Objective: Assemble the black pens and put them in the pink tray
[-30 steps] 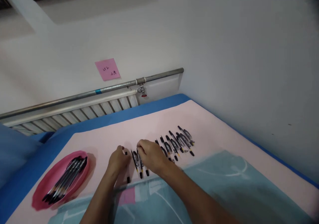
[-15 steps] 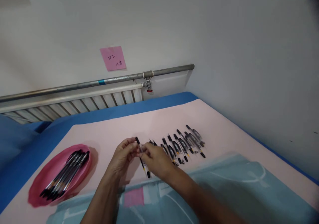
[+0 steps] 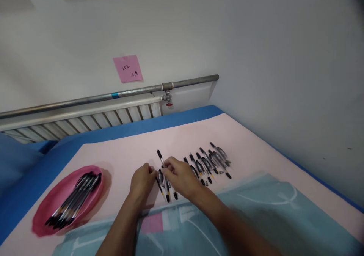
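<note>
My right hand (image 3: 180, 175) is closed on a pen barrel (image 3: 162, 159), clear with a black end, which slants up and left out of the fingers. Close by on the left, my left hand (image 3: 143, 179) has its thumb and fingers pinched together; what they hold, if anything, is too small to make out. Just below the fingertips lie black pen parts (image 3: 167, 196), some with yellow bits, partly hidden by my right hand. To the right of that hand, several more pen parts (image 3: 212, 161) lie slanted in a row: barrels, dark caps and thin pieces.
On the left stands a pink oval basket (image 3: 38, 214) with several black pens (image 3: 75, 199) in it. A pink sheet (image 3: 122, 153) covers the blue surface (image 3: 182, 113). Teal cloth (image 3: 256, 203) lies along the near edge. Behind are a radiator (image 3: 85, 123) and a pipe (image 3: 187, 82).
My hands have moved apart from their shared hold on a pen piece. The right hand now holds a barrel over the near pen parts, while the left has dropped lower beside them.
</note>
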The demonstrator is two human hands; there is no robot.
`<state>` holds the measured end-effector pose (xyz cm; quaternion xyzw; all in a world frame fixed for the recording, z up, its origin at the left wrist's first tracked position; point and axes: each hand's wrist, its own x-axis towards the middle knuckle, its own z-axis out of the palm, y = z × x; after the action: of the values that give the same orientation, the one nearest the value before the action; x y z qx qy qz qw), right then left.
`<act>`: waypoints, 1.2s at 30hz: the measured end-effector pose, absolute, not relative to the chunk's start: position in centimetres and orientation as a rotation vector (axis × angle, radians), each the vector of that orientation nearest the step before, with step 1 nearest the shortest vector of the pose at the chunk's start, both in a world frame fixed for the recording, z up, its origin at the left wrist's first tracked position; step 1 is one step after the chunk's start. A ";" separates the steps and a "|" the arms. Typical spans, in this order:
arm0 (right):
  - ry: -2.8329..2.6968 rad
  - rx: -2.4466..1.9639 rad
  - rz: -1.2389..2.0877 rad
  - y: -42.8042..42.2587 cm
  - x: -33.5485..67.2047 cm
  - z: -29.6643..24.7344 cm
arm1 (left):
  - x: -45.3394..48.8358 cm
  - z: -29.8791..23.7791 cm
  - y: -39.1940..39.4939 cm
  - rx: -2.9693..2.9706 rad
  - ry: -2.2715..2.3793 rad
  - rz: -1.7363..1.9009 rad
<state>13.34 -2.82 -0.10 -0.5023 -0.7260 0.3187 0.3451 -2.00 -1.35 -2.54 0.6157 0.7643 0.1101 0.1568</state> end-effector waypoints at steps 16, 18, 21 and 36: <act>-2.005 -1.322 0.762 -3.1 13.5 0.0 | -4.3 -2.2 -2.0 1.617 2.125 0.380; -2.034 -1.313 0.758 -3.2 13.5 -0.1 | -5.1 -2.2 -1.9 1.394 1.976 0.699; -2.108 -1.307 0.795 -3.5 13.3 0.0 | -6.2 -1.9 -1.7 0.977 1.561 1.127; -2.265 -1.245 0.817 -3.9 13.0 -0.3 | -7.8 -0.8 -1.0 0.336 1.088 1.517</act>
<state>13.02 -3.94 -0.33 -0.4486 -0.8163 0.2943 0.2139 -7.78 -0.96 -0.83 0.1440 0.4662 0.6496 0.5830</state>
